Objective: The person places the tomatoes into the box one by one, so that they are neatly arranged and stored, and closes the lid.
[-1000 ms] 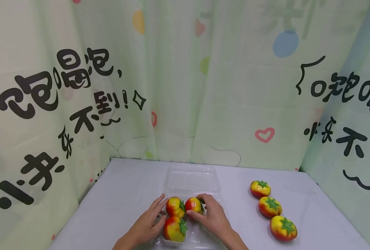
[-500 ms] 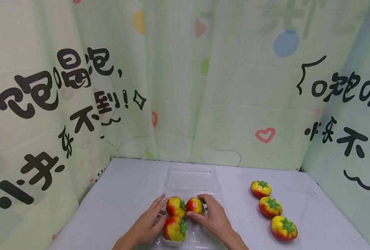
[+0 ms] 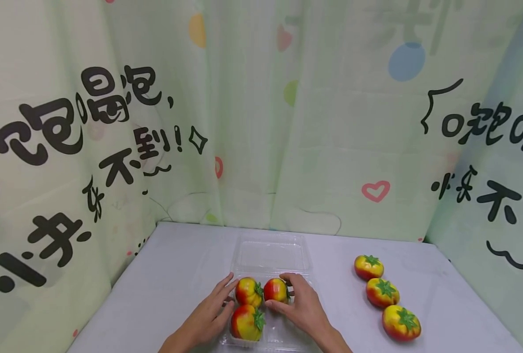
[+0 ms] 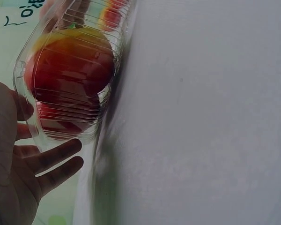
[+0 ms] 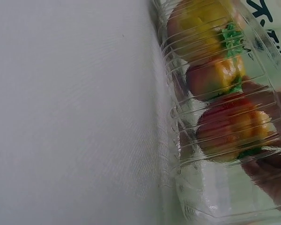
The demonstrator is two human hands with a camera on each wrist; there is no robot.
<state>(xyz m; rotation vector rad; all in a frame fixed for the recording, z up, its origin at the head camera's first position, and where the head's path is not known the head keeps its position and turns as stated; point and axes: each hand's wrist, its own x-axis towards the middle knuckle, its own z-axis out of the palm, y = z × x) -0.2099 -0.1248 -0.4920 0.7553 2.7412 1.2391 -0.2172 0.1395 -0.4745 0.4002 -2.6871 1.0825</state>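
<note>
In the head view, my right hand (image 3: 303, 306) holds a red-and-yellow persimmon (image 3: 276, 290) between thumb and fingers, inside a clear plastic box (image 3: 283, 338). Two more persimmons occupy the box's left side: a far one (image 3: 246, 291) and a near one (image 3: 246, 323). My left hand (image 3: 208, 311) lies along the box's left edge, fingers fairly straight and near the far persimmon. Through the ribbed wall in the right wrist view, the held persimmon (image 5: 232, 126) shows next to the right fingers. The left wrist view has the left fingers (image 4: 56, 157) at the box's end, partly behind clear plastic.
Three persimmons stand in a slanting row on the right of the table: far (image 3: 368, 267), middle (image 3: 382, 292) and near (image 3: 401, 323). Folded back behind the box lies its clear lid (image 3: 271, 255). A printed curtain (image 3: 252, 122) closes off the back and sides of the white table (image 3: 177, 264).
The persimmon under my right hand has shifted very slightly right. My left hand and the other persimmons look nearly still.
</note>
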